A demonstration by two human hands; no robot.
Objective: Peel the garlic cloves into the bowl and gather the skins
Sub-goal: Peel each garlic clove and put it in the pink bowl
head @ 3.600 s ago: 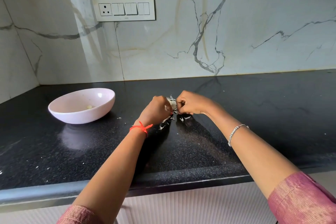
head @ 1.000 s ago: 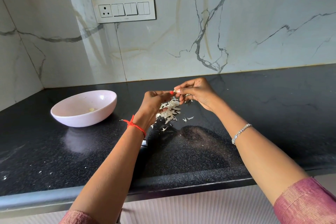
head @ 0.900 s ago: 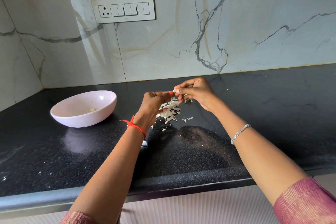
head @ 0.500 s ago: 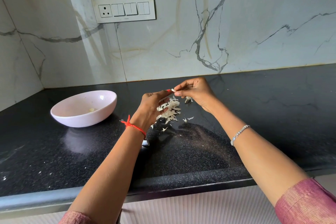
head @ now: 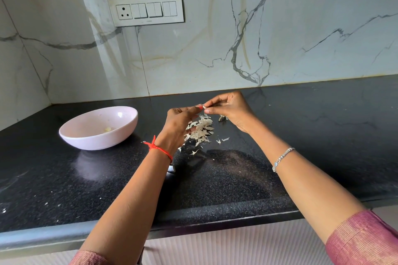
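Note:
My left hand (head: pixel 179 121) and my right hand (head: pixel 229 107) meet above the black counter, both pinching a small white garlic clove (head: pixel 203 106) at their fingertips. Under them lies a pile of pale garlic skins (head: pixel 201 130), with a few loose flakes in front of it. Another unpeeled clove (head: pixel 222 117) peeks out below my right hand. To the left stands a pale pink bowl (head: pixel 127 127) with a peeled clove (head: pixel 107 129) inside.
The black granite counter (head: pixel 312 135) runs to a marble wall at the back and left. A switch panel (head: pixel 147 9) is on the wall. Small white specks dot the counter near its front left edge (head: pixel 43 239).
Both hands rose from the counter, where they were fisted over the skins. They now hold the clove in the air above the pile. The skin pile is uncovered.

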